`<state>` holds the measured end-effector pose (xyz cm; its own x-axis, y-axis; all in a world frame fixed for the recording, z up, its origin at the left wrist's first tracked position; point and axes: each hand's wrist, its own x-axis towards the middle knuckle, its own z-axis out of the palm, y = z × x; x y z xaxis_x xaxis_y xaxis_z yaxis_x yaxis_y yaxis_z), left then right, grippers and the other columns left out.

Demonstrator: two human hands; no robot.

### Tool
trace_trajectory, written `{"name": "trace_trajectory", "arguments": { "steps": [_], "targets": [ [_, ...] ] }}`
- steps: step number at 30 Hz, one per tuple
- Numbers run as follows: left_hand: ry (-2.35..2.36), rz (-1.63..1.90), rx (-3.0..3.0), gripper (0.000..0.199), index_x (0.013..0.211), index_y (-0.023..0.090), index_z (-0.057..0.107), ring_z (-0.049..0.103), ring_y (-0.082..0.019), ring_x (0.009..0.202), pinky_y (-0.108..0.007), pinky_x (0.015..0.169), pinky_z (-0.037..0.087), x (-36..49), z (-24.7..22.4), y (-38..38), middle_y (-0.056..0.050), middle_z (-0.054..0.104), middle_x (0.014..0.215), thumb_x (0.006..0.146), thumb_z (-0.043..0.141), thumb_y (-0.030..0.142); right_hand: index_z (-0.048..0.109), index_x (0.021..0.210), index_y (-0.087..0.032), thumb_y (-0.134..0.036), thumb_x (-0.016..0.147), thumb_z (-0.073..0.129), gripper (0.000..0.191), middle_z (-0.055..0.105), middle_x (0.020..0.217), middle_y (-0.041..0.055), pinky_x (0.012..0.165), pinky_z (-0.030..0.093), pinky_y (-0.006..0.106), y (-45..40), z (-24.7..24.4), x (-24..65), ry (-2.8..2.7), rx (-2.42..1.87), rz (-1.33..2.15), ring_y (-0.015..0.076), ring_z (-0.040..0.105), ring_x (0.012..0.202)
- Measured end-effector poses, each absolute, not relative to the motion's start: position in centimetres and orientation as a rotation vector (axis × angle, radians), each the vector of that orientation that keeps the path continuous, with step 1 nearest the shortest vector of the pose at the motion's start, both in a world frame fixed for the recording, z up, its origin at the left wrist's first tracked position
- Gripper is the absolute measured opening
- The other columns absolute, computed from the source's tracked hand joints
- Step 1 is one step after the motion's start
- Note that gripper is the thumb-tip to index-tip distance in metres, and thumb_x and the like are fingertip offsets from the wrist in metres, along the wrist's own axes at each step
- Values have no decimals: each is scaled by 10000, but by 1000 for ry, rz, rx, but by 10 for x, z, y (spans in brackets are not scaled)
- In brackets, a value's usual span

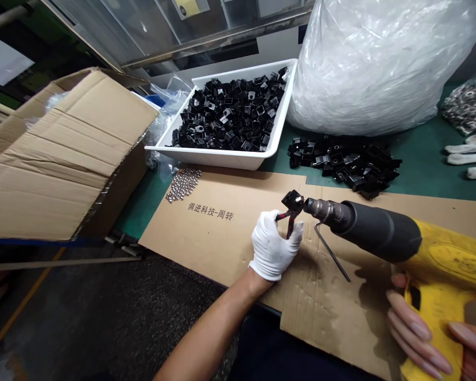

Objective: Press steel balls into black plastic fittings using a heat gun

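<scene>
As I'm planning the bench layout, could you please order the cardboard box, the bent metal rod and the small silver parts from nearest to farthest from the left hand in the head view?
From the left hand:
1. Bent metal rod, just to its right.
2. Small silver parts, left and farther forward.
3. Cardboard box, far left.

There are two hands (275, 246), one heat gun (416, 241), one pair of pliers (291, 224), one bent rod (332, 253), one white tray (210, 155), two white gloves (474, 155), and black parts (234, 116) too many to be counted.
</scene>
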<state>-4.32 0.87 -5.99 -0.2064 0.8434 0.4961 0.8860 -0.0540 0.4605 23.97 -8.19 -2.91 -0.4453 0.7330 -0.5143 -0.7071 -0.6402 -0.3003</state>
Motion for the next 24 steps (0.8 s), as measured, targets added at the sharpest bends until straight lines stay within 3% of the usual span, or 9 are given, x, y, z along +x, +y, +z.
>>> {"name": "trace_trajectory", "arguments": {
  "steps": [24],
  "targets": [
    [-2125,-1089,-1954,450,1143,173,554,676,-243,858,-362,761,557,-43,-61,9,-92,633,977,943,639,567,613,1186,-311,-452,769,834,493,445,749,-19,417,252,226,-83,-29,241,-40,-811,2133,56,146,472]
  ]
}}
